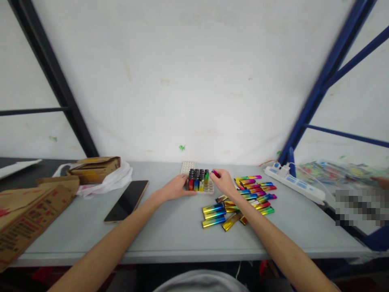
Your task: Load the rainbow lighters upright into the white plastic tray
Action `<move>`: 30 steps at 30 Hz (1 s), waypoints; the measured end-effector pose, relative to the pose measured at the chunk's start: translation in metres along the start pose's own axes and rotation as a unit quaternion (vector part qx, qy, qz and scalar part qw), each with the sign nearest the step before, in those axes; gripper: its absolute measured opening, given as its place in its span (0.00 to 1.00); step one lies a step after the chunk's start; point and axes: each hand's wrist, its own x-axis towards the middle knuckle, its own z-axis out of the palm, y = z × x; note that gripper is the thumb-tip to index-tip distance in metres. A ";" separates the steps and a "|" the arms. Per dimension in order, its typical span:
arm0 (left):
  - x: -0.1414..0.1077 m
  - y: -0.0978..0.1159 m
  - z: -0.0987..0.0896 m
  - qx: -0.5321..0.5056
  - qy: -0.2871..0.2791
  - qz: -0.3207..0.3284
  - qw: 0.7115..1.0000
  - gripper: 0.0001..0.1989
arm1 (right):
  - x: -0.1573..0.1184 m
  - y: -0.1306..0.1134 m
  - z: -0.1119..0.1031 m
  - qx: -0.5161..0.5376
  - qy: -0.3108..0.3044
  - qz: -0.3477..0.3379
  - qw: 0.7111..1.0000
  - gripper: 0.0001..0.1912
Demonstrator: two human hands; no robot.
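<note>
A pale tray with rows of round holes (210, 189) lies on the table, with several upright shiny lighters (196, 182) in it, black tops up. My left hand (178, 187) grips the tray and its lighters from the left, thumb along the near edge. Just right of the tray, my right hand (225, 181) pinches a purple-pink lighter (216, 173), mostly hidden by the fingers. Loose rainbow-coloured lighters (214, 215) lie in a heap beneath and around my right forearm. Behind the tray is another pale holed tray (187, 166).
A black phone (127, 201) lies left of my left forearm. Farther left are a small cardboard box (99, 169) on a white plastic bag (124, 174) and a flattened carton (33, 215). A white power strip (294, 184) sits at the right; another person's hand (381, 182) shows beyond.
</note>
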 end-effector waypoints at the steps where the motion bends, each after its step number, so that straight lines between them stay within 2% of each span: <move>1: 0.000 0.000 0.000 0.002 0.000 0.000 1.000 0.30 | 0.000 0.000 -0.001 0.001 -0.002 -0.002 1.000 0.20; 5: 0.000 0.002 -0.001 0.001 0.000 0.006 1.000 0.29 | 0.000 -0.001 -0.002 0.002 -0.014 -0.009 1.000 0.24; 11: 0.000 0.000 0.000 0.012 -0.003 0.008 1.000 0.30 | 0.002 0.006 0.002 -0.012 0.002 -0.022 1.000 0.17; 16: 0.000 0.000 -0.001 -0.003 0.002 0.008 1.000 0.27 | 0.003 0.009 -0.002 -0.015 0.007 -0.030 0.999 0.19; 20: 0.000 0.001 -0.001 -0.006 0.001 0.017 1.000 0.28 | 0.004 0.008 -0.012 -0.038 -0.020 -0.066 0.997 0.17; 25: 0.001 0.000 0.000 -0.004 0.007 0.014 1.000 0.28 | 0.006 0.013 -0.021 -0.147 -0.047 -0.173 0.973 0.18; 27: 0.001 0.000 0.000 0.000 0.004 0.015 1.000 0.29 | 0.006 0.016 -0.022 -0.169 -0.082 -0.167 0.968 0.21; 30: 0.000 0.000 0.000 -0.002 0.003 0.015 1.000 0.30 | 0.007 0.018 -0.021 -0.144 -0.105 -0.126 0.976 0.22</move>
